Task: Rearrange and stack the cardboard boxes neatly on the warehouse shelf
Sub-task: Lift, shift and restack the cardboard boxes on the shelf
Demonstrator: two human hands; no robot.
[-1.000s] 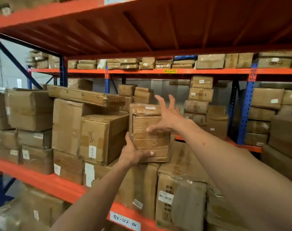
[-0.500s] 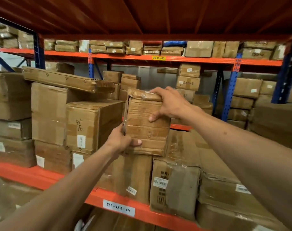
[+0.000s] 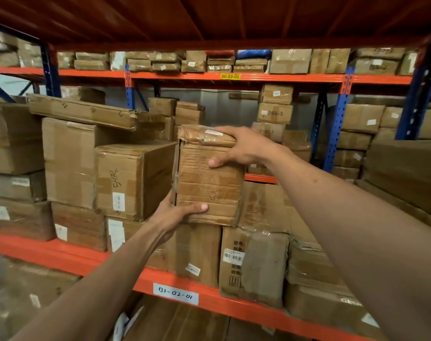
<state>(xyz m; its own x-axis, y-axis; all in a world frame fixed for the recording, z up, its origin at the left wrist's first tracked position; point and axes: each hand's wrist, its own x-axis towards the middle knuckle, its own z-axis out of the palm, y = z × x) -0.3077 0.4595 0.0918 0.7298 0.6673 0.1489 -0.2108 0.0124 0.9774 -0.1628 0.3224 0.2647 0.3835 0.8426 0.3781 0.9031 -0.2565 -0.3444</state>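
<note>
A worn, taped cardboard box (image 3: 209,183) stands upright on top of the lower boxes in the middle of the shelf. My left hand (image 3: 177,214) grips its bottom left corner, thumb across the front. My right hand (image 3: 244,147) clasps its top right corner, fingers over the crumpled top flap. To its left sits a bigger box marked "54R2" (image 3: 133,178). Beneath it stands a tall box (image 3: 194,252) and a box with a barcode label (image 3: 253,264).
The orange shelf beam (image 3: 91,260) carries the label "01-02-01" (image 3: 175,293). A long flat box (image 3: 81,110) lies tilted across the left stack. Large boxes (image 3: 406,173) fill the right side. A further rack behind holds more boxes, under an orange beam (image 3: 283,78).
My right hand went from fingers spread on the box to closed over its top right corner. The box sits more upright, and my view has moved closer and slightly to the right.
</note>
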